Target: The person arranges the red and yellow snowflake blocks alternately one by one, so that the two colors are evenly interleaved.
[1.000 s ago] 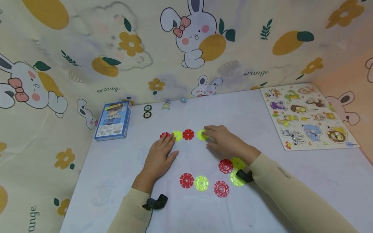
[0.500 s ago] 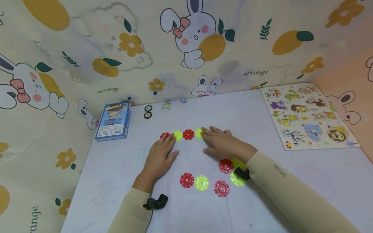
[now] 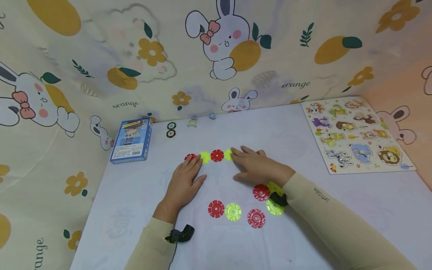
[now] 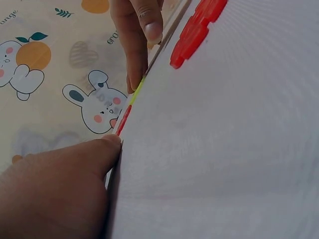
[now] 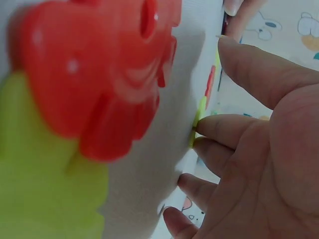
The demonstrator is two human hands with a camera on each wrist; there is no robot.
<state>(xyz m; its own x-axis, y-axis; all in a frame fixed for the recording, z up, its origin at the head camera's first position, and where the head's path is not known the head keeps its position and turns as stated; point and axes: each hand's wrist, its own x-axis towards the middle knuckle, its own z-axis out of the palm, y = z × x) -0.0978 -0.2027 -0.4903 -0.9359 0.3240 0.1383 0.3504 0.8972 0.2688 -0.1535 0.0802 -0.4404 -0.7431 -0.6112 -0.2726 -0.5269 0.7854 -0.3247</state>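
Red and yellow-green flower-shaped plastic discs lie flat on the white table. Four would be too exact for the far row, so several stand there in line, alternating in colour. My left hand [image 3: 183, 183] rests with extended fingers over the leftmost red disc [image 3: 189, 156], partly hiding it, and at the edge of a yellow-green disc [image 3: 205, 158]. Right of that lies another red disc [image 3: 217, 155]. At the row's right end, fingertips of my right hand [image 3: 254, 164] touch a yellow-green disc [image 3: 228, 154], seen edge-on in the right wrist view beneath the straight fingers.
Nearer lie a red disc [image 3: 216, 209], a yellow-green disc [image 3: 233, 212] and another red disc [image 3: 256, 218]. More discs cluster under the right wrist. A blue box [image 3: 131, 140] stands back left, an animal puzzle board [image 3: 359, 135] back right, two black-rimmed round pieces [image 3: 171, 129] behind.
My right hand has slid left with the end yellow-green disc, bringing it up against the red disc beside it. The left hand has stayed in place.
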